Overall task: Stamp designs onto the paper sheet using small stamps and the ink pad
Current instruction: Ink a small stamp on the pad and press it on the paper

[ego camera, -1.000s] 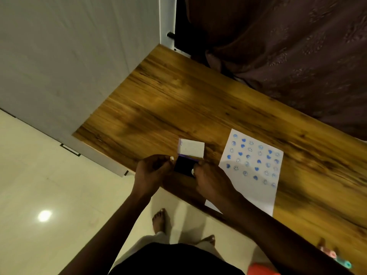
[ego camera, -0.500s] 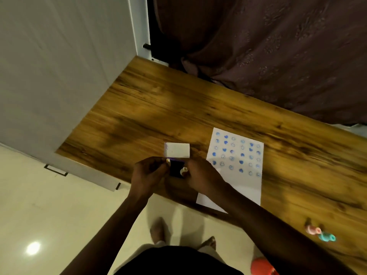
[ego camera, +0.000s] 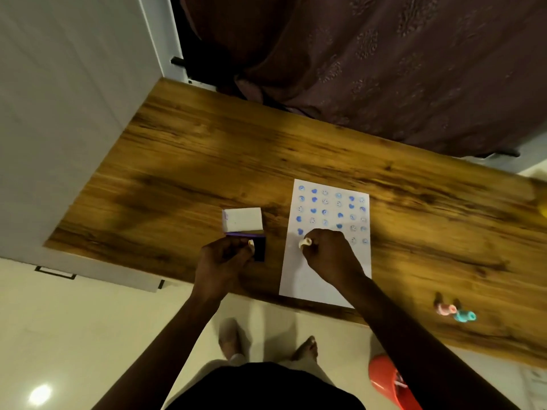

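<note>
A white paper sheet [ego camera: 325,273] lies on the wooden table [ego camera: 207,161], its upper half covered in rows of blue stamped marks. My right hand [ego camera: 328,255] rests on the sheet below the last row, closed around a small white stamp [ego camera: 305,242] held against the paper. Left of the sheet sits the ink pad [ego camera: 260,249], dark, with its white lid [ego camera: 243,219] standing open behind it. My left hand [ego camera: 220,263] grips the pad's near left edge with its fingers.
Two small stamps, a pink one [ego camera: 444,308] and a teal one [ego camera: 464,316], lie near the table's front edge at the right. A red object [ego camera: 384,380] sits on the floor below. A dark curtain [ego camera: 384,54] hangs behind the table, a white cabinet [ego camera: 59,113] to the left.
My right hand has left the ink pad and moved right onto the paper with the stamp. My left hand stays on the pad. The camera view shifted.
</note>
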### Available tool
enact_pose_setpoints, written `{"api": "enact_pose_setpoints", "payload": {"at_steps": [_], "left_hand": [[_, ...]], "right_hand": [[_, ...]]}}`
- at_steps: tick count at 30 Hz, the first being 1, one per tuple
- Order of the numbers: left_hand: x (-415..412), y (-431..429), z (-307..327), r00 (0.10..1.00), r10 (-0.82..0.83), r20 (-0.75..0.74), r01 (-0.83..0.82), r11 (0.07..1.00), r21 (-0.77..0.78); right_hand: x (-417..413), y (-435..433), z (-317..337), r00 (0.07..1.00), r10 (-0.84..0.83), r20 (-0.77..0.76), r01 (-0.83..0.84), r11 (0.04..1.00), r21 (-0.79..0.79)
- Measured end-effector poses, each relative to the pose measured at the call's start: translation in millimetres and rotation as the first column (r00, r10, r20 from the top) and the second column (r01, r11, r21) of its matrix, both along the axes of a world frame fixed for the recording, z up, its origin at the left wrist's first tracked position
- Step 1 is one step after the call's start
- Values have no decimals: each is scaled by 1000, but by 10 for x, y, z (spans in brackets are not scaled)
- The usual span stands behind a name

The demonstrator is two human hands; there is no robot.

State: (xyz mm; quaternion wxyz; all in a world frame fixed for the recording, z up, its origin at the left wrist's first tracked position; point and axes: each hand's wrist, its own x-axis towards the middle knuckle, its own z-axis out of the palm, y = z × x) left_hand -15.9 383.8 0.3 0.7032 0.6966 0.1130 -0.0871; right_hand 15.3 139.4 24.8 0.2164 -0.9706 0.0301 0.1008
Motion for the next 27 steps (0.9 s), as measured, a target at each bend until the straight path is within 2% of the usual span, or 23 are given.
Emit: {"api": "enact_pose_setpoints", "payload": {"at_steps": [5,11,27], "left_hand": [[58,-14,-43,1000,-4,-20,6,997,74],[110,-5,-35,998,33,-58,-31,999,28],[127,-121,102,999,5,-46,-6,1000,-9]], "right_hand": [[11,106,-20,994,80,70,-75,994,-74],[63,146,-48,990,133,52,-124,981,-151],[23,191,-140,992,68,106,-52,989,-141]]}}
